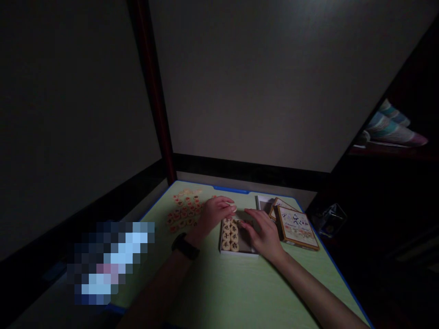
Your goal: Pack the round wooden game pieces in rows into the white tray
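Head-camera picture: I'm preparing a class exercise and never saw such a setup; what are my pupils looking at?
No machine here: a camera worn on a person's head looks forward and down. On the pale-green, blue-edged table lie loose, round, cream-coloured marked discs, a shallow white-rimmed tray partly filled with dark-lettered cream discs, and a brown-sided box with a printed white top. The bare left hand appears to pinch a pale round piece; the bare right hand is over the tray, its grip unclear.
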Demonstrator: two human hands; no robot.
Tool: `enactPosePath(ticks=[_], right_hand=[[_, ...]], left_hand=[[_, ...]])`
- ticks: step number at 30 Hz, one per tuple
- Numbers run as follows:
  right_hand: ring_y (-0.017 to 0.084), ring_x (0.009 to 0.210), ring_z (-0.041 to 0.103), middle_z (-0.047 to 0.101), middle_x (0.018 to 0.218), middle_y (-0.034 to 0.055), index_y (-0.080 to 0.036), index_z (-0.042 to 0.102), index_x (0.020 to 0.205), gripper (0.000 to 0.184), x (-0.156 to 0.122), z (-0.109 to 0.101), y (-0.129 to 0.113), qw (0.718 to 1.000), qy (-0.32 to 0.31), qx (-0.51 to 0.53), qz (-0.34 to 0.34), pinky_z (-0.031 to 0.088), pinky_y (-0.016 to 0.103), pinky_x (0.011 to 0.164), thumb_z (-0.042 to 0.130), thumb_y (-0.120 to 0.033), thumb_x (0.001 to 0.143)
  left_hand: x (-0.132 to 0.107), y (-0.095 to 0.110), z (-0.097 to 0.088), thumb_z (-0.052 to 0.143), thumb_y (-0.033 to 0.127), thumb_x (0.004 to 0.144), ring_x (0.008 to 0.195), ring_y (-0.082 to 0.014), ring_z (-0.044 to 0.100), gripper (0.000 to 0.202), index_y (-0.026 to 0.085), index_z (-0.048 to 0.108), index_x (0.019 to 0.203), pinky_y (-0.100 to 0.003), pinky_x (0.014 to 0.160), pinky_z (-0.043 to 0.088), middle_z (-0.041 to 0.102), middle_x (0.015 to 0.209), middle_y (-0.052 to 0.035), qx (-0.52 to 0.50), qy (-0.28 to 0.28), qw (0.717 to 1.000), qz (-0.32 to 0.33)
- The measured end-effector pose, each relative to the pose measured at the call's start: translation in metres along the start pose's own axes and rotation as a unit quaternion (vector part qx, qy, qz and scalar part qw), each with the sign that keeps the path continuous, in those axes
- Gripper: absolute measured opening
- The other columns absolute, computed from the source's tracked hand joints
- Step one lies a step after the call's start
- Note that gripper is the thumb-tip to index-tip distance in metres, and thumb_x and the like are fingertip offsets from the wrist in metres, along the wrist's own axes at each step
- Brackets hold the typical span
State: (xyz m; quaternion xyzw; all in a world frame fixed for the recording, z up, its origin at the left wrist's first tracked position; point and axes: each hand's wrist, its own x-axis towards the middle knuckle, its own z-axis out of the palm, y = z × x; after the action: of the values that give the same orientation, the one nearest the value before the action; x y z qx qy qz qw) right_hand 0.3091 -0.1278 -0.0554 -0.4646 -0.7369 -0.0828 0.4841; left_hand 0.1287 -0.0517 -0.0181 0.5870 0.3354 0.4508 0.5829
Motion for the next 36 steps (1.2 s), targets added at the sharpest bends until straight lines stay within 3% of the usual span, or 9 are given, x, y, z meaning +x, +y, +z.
enactPosePath(ticks=[4, 6, 12, 17, 21, 26, 31, 36], right_hand=[[0.023, 0.097, 0.067, 0.072, 0.105, 0.0095, -0.021, 0.065, 0.116, 0.026, -0.001, 0.0, 0.004, 0.999, 0.009, -0.021, 0.039, 0.056, 0.039, 0.086, 0.052, -0.026, 0.094], [0.023, 0.096, 0.067, 0.072, 0.103, 0.0093, -0.021, 0.065, 0.115, 0.025, -0.001, 0.0, 0.005, 0.998, 0.012, -0.024, 0.05, 0.056, 0.039, 0.085, 0.051, -0.025, 0.094], [0.023, 0.106, 0.063, 0.068, 0.117, 0.0115, -0.02, 0.059, 0.126, 0.032, -0.002, 0.0, -0.003, 0.998, -0.051, -0.025, -0.035, 0.054, 0.038, 0.092, 0.057, -0.026, 0.095], [0.022, 0.098, 0.063, 0.069, 0.11, 0.0118, -0.018, 0.063, 0.119, 0.025, -0.002, -0.005, -0.008, 0.989, -0.096, -0.064, -0.092, 0.054, 0.035, 0.085, 0.051, -0.024, 0.098], [0.023, 0.092, 0.061, 0.069, 0.099, 0.0109, -0.017, 0.067, 0.107, 0.019, 0.003, -0.012, -0.007, 0.982, -0.161, -0.088, -0.036, 0.051, 0.035, 0.083, 0.054, -0.022, 0.094], [0.024, 0.09, 0.061, 0.07, 0.089, 0.007, -0.017, 0.068, 0.095, 0.016, 0.007, -0.017, -0.013, 0.944, -0.3, -0.133, 0.032, 0.048, 0.034, 0.081, 0.063, -0.013, 0.081], [0.024, 0.101, 0.062, 0.072, 0.106, 0.0088, -0.016, 0.067, 0.112, 0.03, 0.009, -0.017, -0.02, 0.92, -0.357, -0.15, 0.053, 0.045, 0.033, 0.089, 0.061, -0.014, 0.083], [0.022, 0.1, 0.063, 0.073, 0.104, 0.0058, -0.021, 0.073, 0.094, 0.013, 0.011, -0.021, -0.021, 0.914, -0.373, -0.148, 0.054, 0.044, 0.031, 0.089, 0.062, -0.021, 0.086]], left_hand=[[0.002, 0.0, -0.017, 0.086, 0.032, 0.059, 0.072, -0.0161, 0.071, 0.037, 0.013, 0.07, 0.087, -0.028, 0.073, 0.059, 0.076, 0.079, -0.0053, -0.014, 0.045, 0.999, 0.003], [0.002, -0.001, -0.02, 0.087, 0.029, 0.056, 0.076, -0.0176, 0.071, 0.039, 0.013, 0.071, 0.088, -0.029, 0.074, 0.059, 0.076, 0.082, -0.0064, -0.001, 0.039, 0.999, -0.002], [-0.007, -0.01, -0.006, 0.084, 0.03, 0.059, 0.073, -0.0181, 0.071, 0.036, 0.013, 0.073, 0.089, -0.028, 0.069, 0.056, 0.076, 0.08, -0.0073, 0.039, -0.087, 0.995, -0.024], [-0.012, -0.018, 0.001, 0.083, 0.027, 0.06, 0.077, -0.0192, 0.071, 0.031, 0.012, 0.073, 0.085, -0.028, 0.073, 0.056, 0.077, 0.083, -0.0095, 0.085, -0.148, 0.985, -0.001], [-0.008, -0.017, -0.003, 0.076, 0.028, 0.07, 0.081, -0.0187, 0.071, 0.02, 0.013, 0.073, 0.083, -0.029, 0.077, 0.056, 0.077, 0.086, -0.0094, 0.127, -0.102, 0.985, 0.05], [-0.002, -0.012, -0.012, 0.064, 0.025, 0.078, 0.073, -0.0165, 0.069, 0.014, 0.016, 0.072, 0.072, -0.024, 0.069, 0.053, 0.076, 0.076, -0.0057, 0.219, -0.007, 0.971, 0.098], [-0.004, -0.008, -0.013, 0.062, 0.022, 0.077, 0.072, -0.0159, 0.07, 0.013, 0.017, 0.072, 0.072, -0.023, 0.068, 0.053, 0.076, 0.076, -0.0049, 0.235, -0.012, 0.966, 0.102], [-0.005, -0.004, -0.014, 0.061, 0.023, 0.078, 0.072, -0.0163, 0.07, 0.013, 0.016, 0.072, 0.073, -0.023, 0.066, 0.054, 0.077, 0.077, -0.0056, 0.233, -0.024, 0.967, 0.1]])
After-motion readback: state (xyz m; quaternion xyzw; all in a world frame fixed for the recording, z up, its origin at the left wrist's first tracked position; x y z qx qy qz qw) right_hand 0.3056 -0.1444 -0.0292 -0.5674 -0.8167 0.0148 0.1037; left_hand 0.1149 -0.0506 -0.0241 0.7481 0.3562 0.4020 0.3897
